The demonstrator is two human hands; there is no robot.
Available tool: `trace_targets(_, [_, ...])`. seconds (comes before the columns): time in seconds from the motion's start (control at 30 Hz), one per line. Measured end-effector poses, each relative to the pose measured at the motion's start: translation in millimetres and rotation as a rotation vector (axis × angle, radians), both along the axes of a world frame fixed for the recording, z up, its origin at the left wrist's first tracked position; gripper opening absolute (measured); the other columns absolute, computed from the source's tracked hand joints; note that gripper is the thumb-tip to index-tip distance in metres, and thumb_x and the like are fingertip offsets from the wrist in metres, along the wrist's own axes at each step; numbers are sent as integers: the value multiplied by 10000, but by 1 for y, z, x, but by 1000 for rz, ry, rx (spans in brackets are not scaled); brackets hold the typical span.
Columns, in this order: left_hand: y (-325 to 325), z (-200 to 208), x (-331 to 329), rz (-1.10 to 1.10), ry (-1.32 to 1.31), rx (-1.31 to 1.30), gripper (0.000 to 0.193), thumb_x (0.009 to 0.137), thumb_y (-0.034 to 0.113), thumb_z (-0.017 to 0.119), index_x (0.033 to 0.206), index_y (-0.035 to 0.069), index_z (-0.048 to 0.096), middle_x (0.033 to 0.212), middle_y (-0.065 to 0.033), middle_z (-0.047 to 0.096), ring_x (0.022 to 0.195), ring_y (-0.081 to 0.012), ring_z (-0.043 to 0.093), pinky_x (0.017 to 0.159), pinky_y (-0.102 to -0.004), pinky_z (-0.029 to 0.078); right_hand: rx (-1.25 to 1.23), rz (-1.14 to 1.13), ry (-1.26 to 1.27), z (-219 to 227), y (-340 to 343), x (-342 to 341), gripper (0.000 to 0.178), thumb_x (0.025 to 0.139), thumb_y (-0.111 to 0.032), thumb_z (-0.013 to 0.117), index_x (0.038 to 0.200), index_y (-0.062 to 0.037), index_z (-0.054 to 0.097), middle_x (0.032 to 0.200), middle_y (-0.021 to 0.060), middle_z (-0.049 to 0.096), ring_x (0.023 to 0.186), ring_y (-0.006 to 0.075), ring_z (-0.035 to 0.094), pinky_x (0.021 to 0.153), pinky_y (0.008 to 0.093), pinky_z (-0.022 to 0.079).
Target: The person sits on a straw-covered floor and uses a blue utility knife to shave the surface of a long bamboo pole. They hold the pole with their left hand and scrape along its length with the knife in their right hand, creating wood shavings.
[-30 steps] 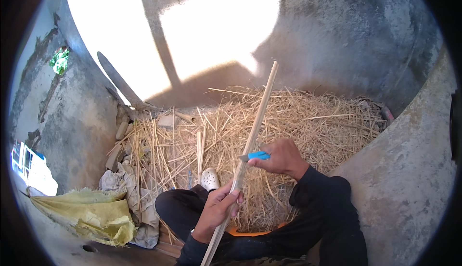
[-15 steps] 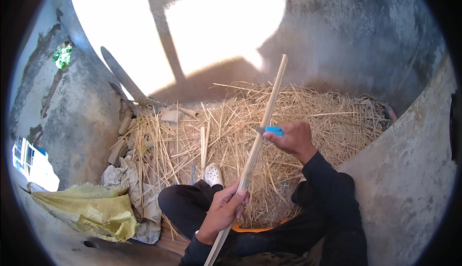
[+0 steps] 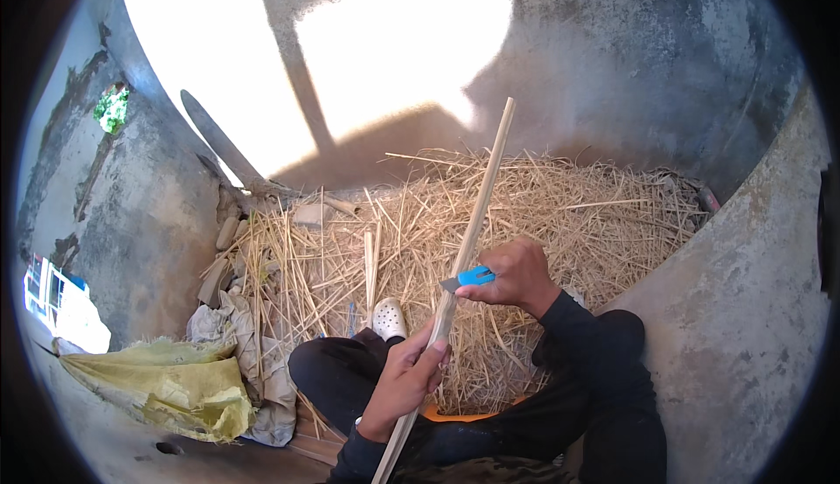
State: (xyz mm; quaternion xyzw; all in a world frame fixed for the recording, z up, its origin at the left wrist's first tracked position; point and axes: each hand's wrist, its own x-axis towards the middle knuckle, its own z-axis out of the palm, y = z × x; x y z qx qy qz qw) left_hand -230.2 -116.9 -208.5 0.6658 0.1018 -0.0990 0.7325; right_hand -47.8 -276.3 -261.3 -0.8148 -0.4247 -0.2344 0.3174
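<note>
A long pale strip of split bamboo or wood point(image 3: 484, 195) slants up from my lap toward the far wall. My left hand point(image 3: 408, 377) is closed around its lower part, thumb on top. Farther up, my right hand point(image 3: 520, 274) grips a blue-handled utility knife point(image 3: 476, 276). The knife's grey blade lies against the right edge of the strip, a short way above my left fingers. Whether the blade cuts into it cannot be made out.
Shavings and straw-like strips point(image 3: 577, 213) cover the floor ahead. Two pale sticks point(image 3: 373, 261) lie near my white clog point(image 3: 388, 319). A yellow woven sack point(image 3: 166, 383) lies at left. Concrete walls point(image 3: 630, 64) stand close, and something orange point(image 3: 464, 416) shows beneath my legs.
My right hand with the knife has moved down along the strip, nearer to my left hand. My left hand stays in nearly the same place on the strip.
</note>
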Motion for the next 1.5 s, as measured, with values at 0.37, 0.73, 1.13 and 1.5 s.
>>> trace_targets(0.37, [3, -13, -13, 64, 34, -39, 475, 1003, 226, 516, 1441, 77, 408, 802, 26, 514, 533, -10, 422, 481, -169, 355, -77, -31, 182, -6, -1, -8, 730, 803, -790, 462, 556, -119, 608, 425, 36, 489, 377, 201, 525, 399, 355, 408])
trace_targets(0.73, [2, -5, -19, 38, 22, -3, 453, 1007, 222, 497, 1424, 59, 425, 794, 15, 504, 518, -15, 404, 473, -173, 342, 19, -6, 233, -5, 3, -19, 756, 795, -798, 458, 569, -95, 619, 442, 78, 509, 407, 243, 550, 430, 394, 423])
trace_targets(1.13, [2, 2, -24, 32, 25, 5, 460, 1003, 210, 506, 1430, 62, 416, 772, 32, 479, 520, -10, 374, 467, -174, 314, 32, -44, 80, -4, 0, -3, 743, 844, -783, 387, 528, -139, 577, 416, 41, 470, 379, 210, 507, 405, 382, 403])
trace_targets(1.5, [-1, 5, -44, 56, 18, 108, 514, 995, 194, 526, 1462, 55, 364, 762, 52, 459, 552, -4, 361, 473, -178, 288, -82, -82, 190, 0, -7, 14, 748, 824, -782, 419, 550, -108, 594, 440, 71, 486, 415, 251, 535, 430, 388, 416])
